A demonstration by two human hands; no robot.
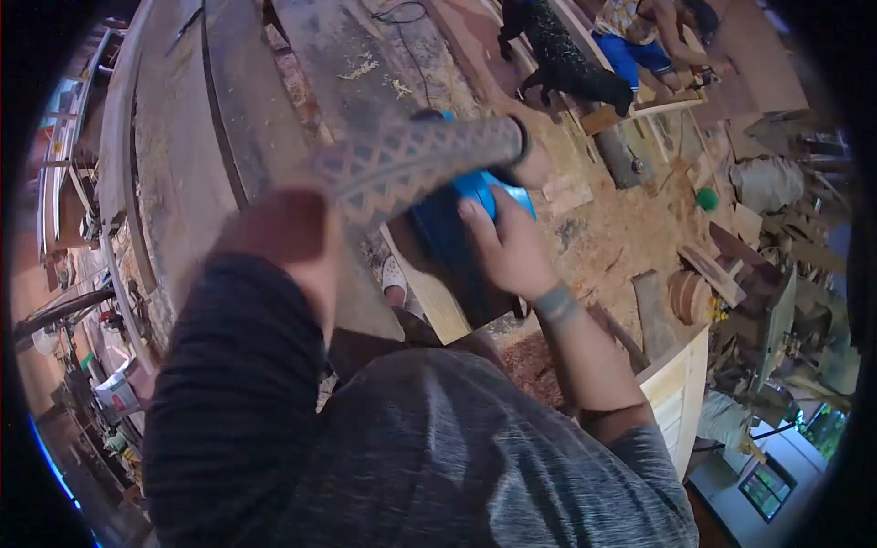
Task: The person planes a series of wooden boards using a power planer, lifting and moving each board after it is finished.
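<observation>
A blue tool (438, 233) with dark parts lies over the end of a pale wooden board (434, 306), in front of my body. My right hand (507, 242) is closed round the tool's blue upper part, with the thumb along it. My left arm, in a patterned sleeve, crosses above the tool and hides part of it. At the end of that sleeve, my left hand (533, 169) is only partly visible and blurred, close to the tool's far side. Its fingers are hidden.
Long wooden planks (247, 82) with shavings and a dark cable (411, 55) stretch ahead. A black dog (571, 59) stands near a person (644, 41) bent over wooden pieces. Sawdust (612, 247), offcuts and a round wood block (690, 297) lie to the right.
</observation>
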